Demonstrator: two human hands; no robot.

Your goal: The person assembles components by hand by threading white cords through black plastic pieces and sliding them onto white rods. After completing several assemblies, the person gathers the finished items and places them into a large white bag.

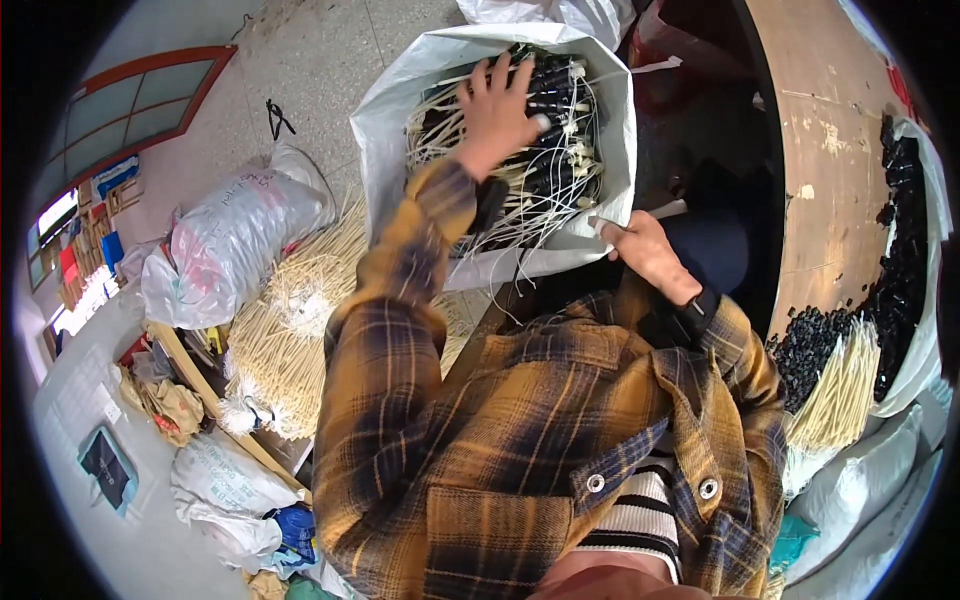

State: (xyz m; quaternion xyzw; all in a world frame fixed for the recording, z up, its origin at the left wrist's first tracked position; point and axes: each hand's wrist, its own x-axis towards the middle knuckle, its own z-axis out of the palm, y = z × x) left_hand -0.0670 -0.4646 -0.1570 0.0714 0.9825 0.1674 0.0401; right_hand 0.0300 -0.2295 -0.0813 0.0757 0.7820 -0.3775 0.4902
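Observation:
A big white sack [365, 135] stands with its mouth wide, filled with bundles of cream-coloured wires [525, 205] and black cylindrical pieces [550, 100]. Reaching into it, my left hand [495, 115] lies palm down on the bundles, fingers spread. A pale wrap covers the tip of its thumb. At the near right corner of the sack, my right hand [645, 250] pinches the rim between thumb and fingers; a wrap shows on that thumb too. A few loose thin wires [512, 290] hang over the sack's near edge.
Left of me, many bundled cream wires [290, 330] lie beside a filled clear plastic bag [235, 235]. A wooden table [825, 180] rises at right, with small black pieces [815, 345] and another wire bundle [835, 390]. White sacks [860, 470] lie lower right.

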